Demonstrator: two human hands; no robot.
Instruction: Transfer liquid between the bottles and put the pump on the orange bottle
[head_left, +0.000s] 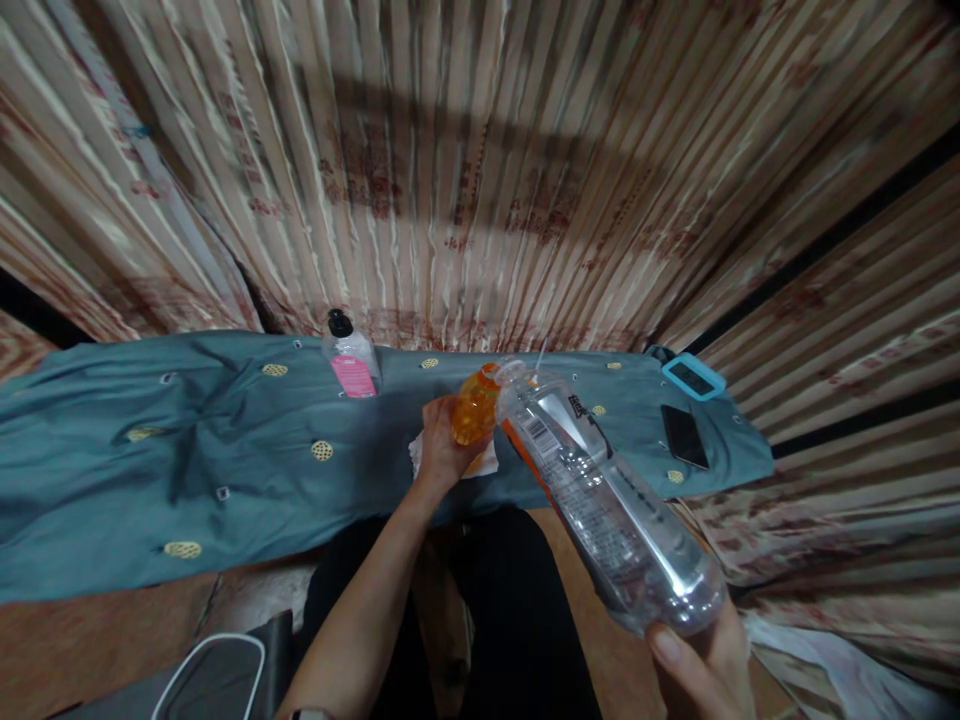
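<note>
My left hand [441,445] is wrapped round an orange bottle [475,408] that leans slightly to the right. White tissue [486,462] lies under that hand on the cloth. My right hand [709,665] grips the base of a large clear plastic bottle [611,500], tilted with its mouth towards the orange bottle's top. The two necks are close together; whether they touch I cannot tell. An orange-edged label with a barcode is on the clear bottle, and I make out no liquid inside it.
A pump bottle with a pink label [355,375] stands on the green patterned cloth [247,440], left of my hands. To the right lie a dark phone [684,436] and a blue-framed digital clock [694,377]. Pleated curtains [450,180] hang behind.
</note>
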